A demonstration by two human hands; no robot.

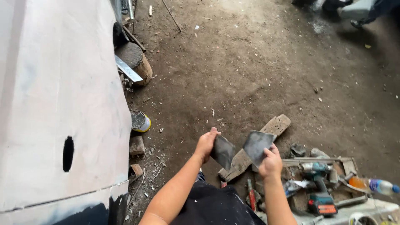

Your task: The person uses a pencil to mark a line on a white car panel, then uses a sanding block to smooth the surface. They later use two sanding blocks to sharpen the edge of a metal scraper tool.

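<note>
My left hand [206, 143] grips a dark grey flat scraper blade [224, 151] by its edge. My right hand [270, 162] holds a second grey flat blade [256, 145] tilted up, its corner close to the first one. The two blades sit side by side above a worn wooden plank [258, 141] lying on the dirt floor. My forearms reach out over dark trousers at the bottom of the view.
A large pale sanded panel [58, 104] with a dark oval hole fills the left. Beside it stand a wood log [135, 60] and an open can [140, 121]. A cordless drill [318, 189], a plastic bottle [375, 186] and scrap pieces lie at the right.
</note>
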